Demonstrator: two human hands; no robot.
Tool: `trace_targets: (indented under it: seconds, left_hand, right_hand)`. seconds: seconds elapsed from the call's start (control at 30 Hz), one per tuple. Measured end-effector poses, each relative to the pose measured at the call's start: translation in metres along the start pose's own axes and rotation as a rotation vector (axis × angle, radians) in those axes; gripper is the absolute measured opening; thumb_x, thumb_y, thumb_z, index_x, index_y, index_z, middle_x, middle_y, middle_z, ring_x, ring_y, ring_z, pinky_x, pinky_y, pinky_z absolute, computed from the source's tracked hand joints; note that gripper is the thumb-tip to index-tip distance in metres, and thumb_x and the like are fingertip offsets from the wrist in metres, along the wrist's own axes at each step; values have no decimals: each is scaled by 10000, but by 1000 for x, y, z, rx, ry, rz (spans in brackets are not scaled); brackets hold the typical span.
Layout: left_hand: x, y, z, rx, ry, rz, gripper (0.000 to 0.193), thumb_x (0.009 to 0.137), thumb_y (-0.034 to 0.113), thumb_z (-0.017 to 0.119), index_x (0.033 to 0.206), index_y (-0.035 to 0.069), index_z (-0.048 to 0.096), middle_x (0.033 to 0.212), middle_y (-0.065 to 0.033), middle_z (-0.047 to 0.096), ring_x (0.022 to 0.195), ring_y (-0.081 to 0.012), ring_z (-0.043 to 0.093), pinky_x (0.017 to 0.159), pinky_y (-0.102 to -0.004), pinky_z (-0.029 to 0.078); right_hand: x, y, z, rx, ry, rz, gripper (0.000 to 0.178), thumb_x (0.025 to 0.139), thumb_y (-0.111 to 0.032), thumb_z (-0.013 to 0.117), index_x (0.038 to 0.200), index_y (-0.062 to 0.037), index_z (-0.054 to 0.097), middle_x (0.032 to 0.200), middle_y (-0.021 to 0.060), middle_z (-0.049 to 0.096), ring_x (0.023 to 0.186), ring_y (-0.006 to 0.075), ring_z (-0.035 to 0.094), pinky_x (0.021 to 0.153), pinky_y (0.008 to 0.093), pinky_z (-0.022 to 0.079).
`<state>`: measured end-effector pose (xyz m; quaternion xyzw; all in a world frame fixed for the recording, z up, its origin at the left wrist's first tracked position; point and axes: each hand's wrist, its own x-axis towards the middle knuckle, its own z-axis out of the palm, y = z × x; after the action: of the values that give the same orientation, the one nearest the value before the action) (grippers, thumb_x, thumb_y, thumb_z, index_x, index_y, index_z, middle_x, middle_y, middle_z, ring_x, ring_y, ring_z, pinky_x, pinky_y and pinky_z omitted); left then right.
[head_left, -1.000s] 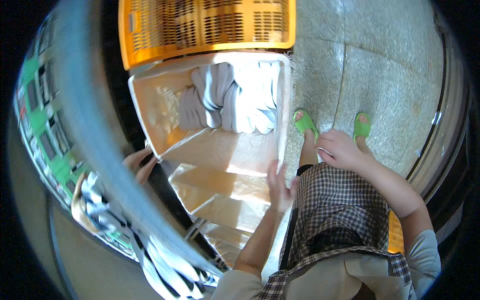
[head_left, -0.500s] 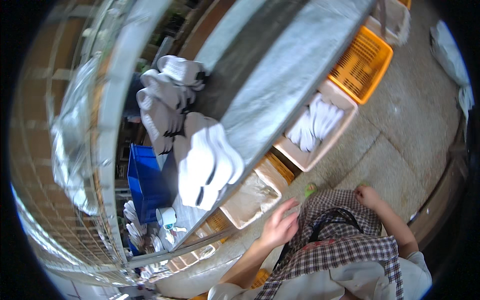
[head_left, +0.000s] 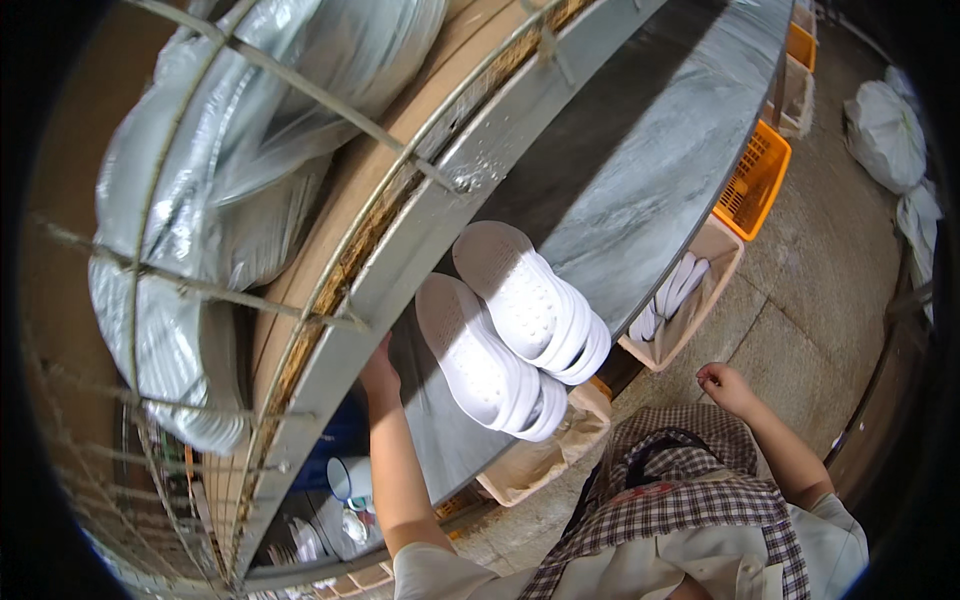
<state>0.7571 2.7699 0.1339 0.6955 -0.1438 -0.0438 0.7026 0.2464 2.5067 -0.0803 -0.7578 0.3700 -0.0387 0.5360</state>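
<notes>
My left hand (head_left: 380, 372) reaches over the grey worktop and partly under the metal shelf rail; its fingers are hidden behind the rail. Right of it, two stacks of white clog-like shoes sit side by side on the worktop: a nearer stack (head_left: 472, 358) and a farther stack (head_left: 520, 300). The left hand is apart from both stacks. My right hand (head_left: 730, 388) hangs beyond the worktop's edge, near my checked apron, its fingers curled in with nothing visible in them.
A metal shelf rail (head_left: 425, 240) with wire bars crosses above the worktop (head_left: 640, 170). Plastic-wrapped goods (head_left: 230, 170) lie on the shelf. A white cup (head_left: 349, 480) stands beside a blue bin (head_left: 325, 447). A pinkish bin (head_left: 715, 262) and an orange basket (head_left: 757, 180) line the floor.
My left hand has moved from beside the apron to over the worktop, under the rail. The view has shifted closer to the shelf, and the farther pale shoes have gone out of sight.
</notes>
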Motion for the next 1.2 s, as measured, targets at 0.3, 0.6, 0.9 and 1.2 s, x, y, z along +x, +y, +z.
trace_targets:
  seconds: [0.3, 0.6, 0.9, 1.2]
  left_hand:
    - [206, -171, -26, -25, -458, -219, 773, 822, 571, 557, 1361, 54, 358, 1359, -162, 409, 1236, -362, 402, 1039, -534, 321]
    - [227, -154, -11, -534, -288, -674, 637, 901, 523, 417, 1309, 33, 431, 1311, -186, 471, 1189, -389, 447, 1018, -562, 332]
    - [134, -13, 70, 507, 183, 334, 595, 832, 262, 623, 1313, 16, 376, 1216, -191, 492, 1080, -344, 528, 964, -458, 412]
    - [162, -16, 230, -173, -477, -637, 439, 918, 265, 522, 1239, -17, 421, 1244, -199, 464, 1085, -341, 534, 898, -485, 466]
  right_hand:
    - [-90, -2, 62, -20, 136, 248, 209, 779, -107, 579, 963, -24, 633, 883, 147, 638, 800, 271, 624, 734, 355, 493]
    - [-128, -13, 86, -166, 74, 261, 230, 772, -161, 597, 968, -49, 642, 935, 167, 641, 856, 320, 620, 756, 399, 494]
    - [-181, 11, 86, -41, 166, 274, 218, 766, -155, 596, 932, -18, 632, 926, 182, 636, 867, 340, 614, 761, 413, 490]
    - [-223, 45, 94, 76, 225, 586, 184, 769, -96, 587, 927, -10, 628, 905, 194, 634, 842, 331, 622, 739, 399, 496]
